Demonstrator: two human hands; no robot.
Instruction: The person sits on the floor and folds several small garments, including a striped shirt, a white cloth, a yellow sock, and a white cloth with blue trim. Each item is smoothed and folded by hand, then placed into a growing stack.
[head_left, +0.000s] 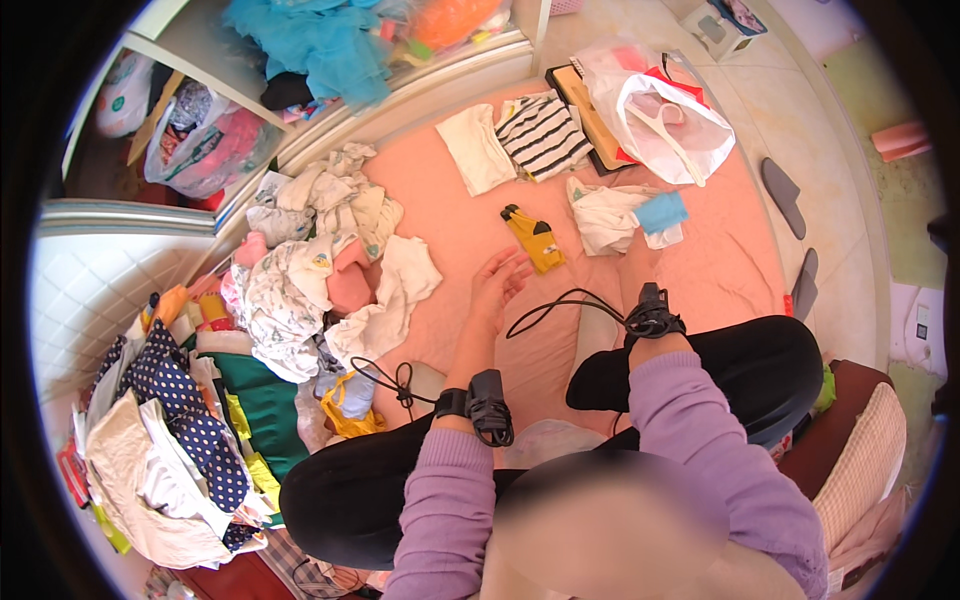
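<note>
My left hand (501, 281) hovers over the pink bedsheet (465, 315), palm partly up, fingers apart and holding nothing. Just beyond its fingertips lies a pair of mustard-yellow socks (541, 244) with black toes and heels. My right hand (642, 264) reaches to the lower edge of a crumpled white garment (604, 217) and a small light-blue cloth (661, 213). Its fingers are blurred and partly hidden there, so their grip is unclear. Behind these lie a folded white garment (478, 150) and a folded black-and-white striped garment (544, 139).
Crumpled clothes (300, 277) are heaped at the left, with more garments (172, 450) nearer me. A white plastic bag holding a hanger (664, 139) sits at the back right. Dark cables (566, 300) hang from my wrists. Grey slippers (784, 196) lie on the floor.
</note>
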